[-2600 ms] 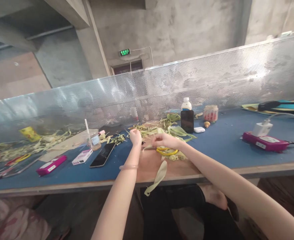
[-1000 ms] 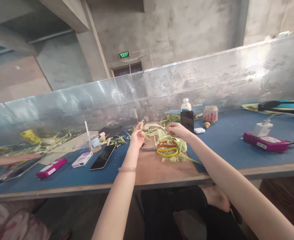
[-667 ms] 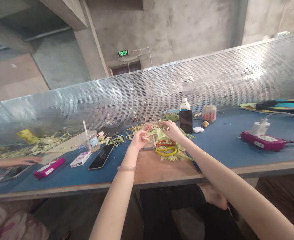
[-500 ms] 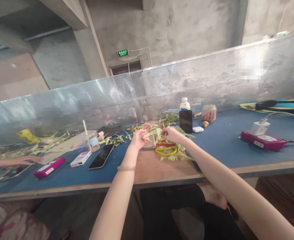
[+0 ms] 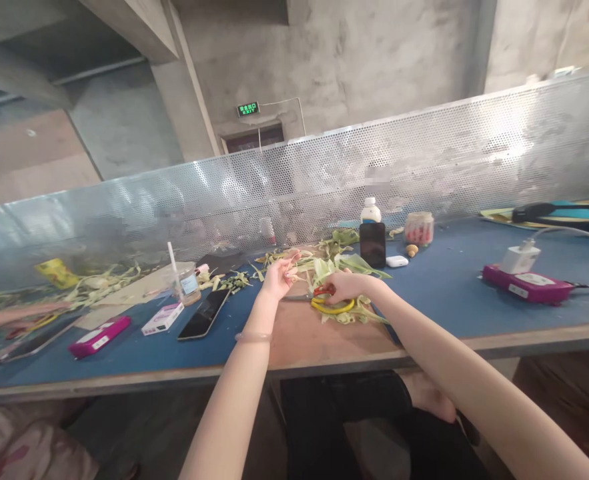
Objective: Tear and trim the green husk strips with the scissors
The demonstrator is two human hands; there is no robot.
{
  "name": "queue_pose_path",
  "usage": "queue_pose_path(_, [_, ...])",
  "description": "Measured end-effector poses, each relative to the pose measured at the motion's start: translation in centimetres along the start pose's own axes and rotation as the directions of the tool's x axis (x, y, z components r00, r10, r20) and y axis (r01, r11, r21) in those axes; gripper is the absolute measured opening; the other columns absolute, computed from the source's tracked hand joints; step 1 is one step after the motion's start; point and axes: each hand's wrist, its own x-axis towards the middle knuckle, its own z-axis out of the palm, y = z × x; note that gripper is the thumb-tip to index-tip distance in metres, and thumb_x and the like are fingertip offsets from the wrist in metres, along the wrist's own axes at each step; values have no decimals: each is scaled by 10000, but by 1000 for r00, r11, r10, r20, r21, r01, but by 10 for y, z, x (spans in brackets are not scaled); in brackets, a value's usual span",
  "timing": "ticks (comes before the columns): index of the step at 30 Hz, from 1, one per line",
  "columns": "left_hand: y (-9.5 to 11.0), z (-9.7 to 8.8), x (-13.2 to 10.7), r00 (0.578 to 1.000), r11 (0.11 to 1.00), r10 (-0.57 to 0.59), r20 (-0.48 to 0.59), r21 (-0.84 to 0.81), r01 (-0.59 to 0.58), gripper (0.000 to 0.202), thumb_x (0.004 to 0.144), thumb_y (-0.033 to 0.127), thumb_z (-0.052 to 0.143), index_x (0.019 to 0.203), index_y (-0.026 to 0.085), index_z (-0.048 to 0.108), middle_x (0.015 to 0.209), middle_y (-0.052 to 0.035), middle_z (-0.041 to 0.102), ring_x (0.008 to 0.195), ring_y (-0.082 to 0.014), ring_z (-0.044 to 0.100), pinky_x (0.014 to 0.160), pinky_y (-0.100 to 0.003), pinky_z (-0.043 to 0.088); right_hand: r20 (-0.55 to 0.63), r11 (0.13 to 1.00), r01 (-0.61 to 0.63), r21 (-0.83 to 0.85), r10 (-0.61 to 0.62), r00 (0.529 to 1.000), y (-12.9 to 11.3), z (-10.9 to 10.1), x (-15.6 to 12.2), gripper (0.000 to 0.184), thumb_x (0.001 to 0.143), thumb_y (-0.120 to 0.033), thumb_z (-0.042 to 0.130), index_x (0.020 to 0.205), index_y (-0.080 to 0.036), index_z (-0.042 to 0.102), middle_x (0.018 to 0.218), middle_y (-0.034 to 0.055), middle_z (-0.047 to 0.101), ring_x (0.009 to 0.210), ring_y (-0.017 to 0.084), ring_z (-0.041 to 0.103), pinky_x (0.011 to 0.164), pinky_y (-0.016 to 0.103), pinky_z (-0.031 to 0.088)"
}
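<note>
A: Right hand?
B: The right hand [image 5: 345, 287] is grasping the scissors [image 5: 333, 309], fingers curling on the red loop; the yellow loop is showing below. The loops are sitting over husk strips [image 5: 355, 262], the blades reaching left, low above the tan board [image 5: 319, 339].
A: Left?
B: The left hand [image 5: 278, 279] is hovering near the blades, fingers bent. Possibly pinching something small and pale; I cannot tell what, or whether it is holding anything.
A: Progress?
B: Midway, I'm judging. Plenty of strips are lying loose, on the board and behind it, so separating the material is looking largely done.
A: Remaining?
B: Cutting, probably: the blades are touching no strip that I'm making out. Nothing about the hands is reading as a finished piece, so shaping is likely remaining too.
</note>
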Motion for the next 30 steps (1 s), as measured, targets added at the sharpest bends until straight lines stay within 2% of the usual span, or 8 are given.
queue_pose_path(8, [1, 2, -1, 1000, 1000, 13, -22, 16, -13, 380, 663, 122, 481, 1029, 143, 579, 929, -60, 612, 388, -9, 299, 339, -135, 298, -142, 980, -9, -198, -20, 990, -18, 7, 5, 475, 601, -573, 531, 771, -147, 654, 827, 134, 610, 877, 296, 513, 827, 428, 288])
queue_pose_path(13, [0, 2, -1, 998, 999, 20, -65, 28, -19, 397, 661, 126, 481, 1048, 143, 570, 898, -65, 617, 379, -11, 299, 337, -143, 292, -164, 976, -8, -219, -29, 986, -21, 7, 6, 439, 591, -535, 555, 761, -143, 657, 825, 131, 620, 847, 272, 531, 853, 410, 272])
queue_pose_path(15, [0, 1, 0, 998, 1000, 17, -63, 19, -16, 396, 663, 125, 480, 1049, 143, 569, 892, -64, 618, 379, -11, 301, 342, -146, 290, -200, 983, -33, -183, -4, 980, -17, 4, 5, 416, 588, -524, 560, 737, -146, 654, 779, 113, 626, 789, 245, 544, 822, 374, 303])
queue_pose_path(18, [1, 0, 0, 999, 999, 24, -41, -24, -25, 382, 674, 125, 468, 1041, 151, 572, 883, -54, 619, 379, -11, 295, 356, -152, 296, -242, 998, -54, 26, 58, 968, -7, -4, 2, 349, 615, -464, 550, 734, -152, 650, 709, 75, 629, 679, 192, 544, 675, 286, 362])
queue_pose_path(20, [2, 0, -1, 997, 996, 66, -37, -54, -68, 367, 690, 128, 456, 1034, 163, 576, 890, -48, 617, 385, -13, 295, 368, -155, 305, -248, 986, -48, 157, 87, 965, 2, -10, -1, 301, 668, -396, 503, 778, -156, 647, 716, 50, 634, 635, 154, 536, 593, 240, 362])
queue_pose_path(23, [4, 2, -3, 984, 986, 152, -88, -57, -157, 364, 703, 116, 457, 1040, 185, 575, 900, -37, 612, 391, -7, 298, 384, -148, 313, -248, 979, -40, 198, 89, 965, 9, -15, -5, 283, 714, -337, 449, 815, -156, 643, 744, 35, 637, 623, 125, 532, 570, 212, 363])
queue_pose_path(27, [4, 5, -4, 981, 988, 149, -128, -15, -152, 405, 686, 83, 491, 1069, 194, 562, 899, -26, 611, 380, 5, 279, 376, -140, 299, -195, 978, -30, 206, 71, 978, 3, -14, -7, 303, 671, -415, 527, 779, -162, 654, 632, 23, 610, 549, 120, 508, 512, 218, 348])
queue_pose_path(30, [4, 5, -3, 984, 992, 128, -126, 3, -129, 430, 679, 76, 504, 1085, 208, 553, 908, -19, 612, 380, 8, 287, 372, -140, 299, -58, 974, 7, 225, 7, 998, -3, -10, -8, 410, 600, -540, 575, 782, -180, 650, 600, 5, 585, 507, 111, 481, 475, 223, 326])
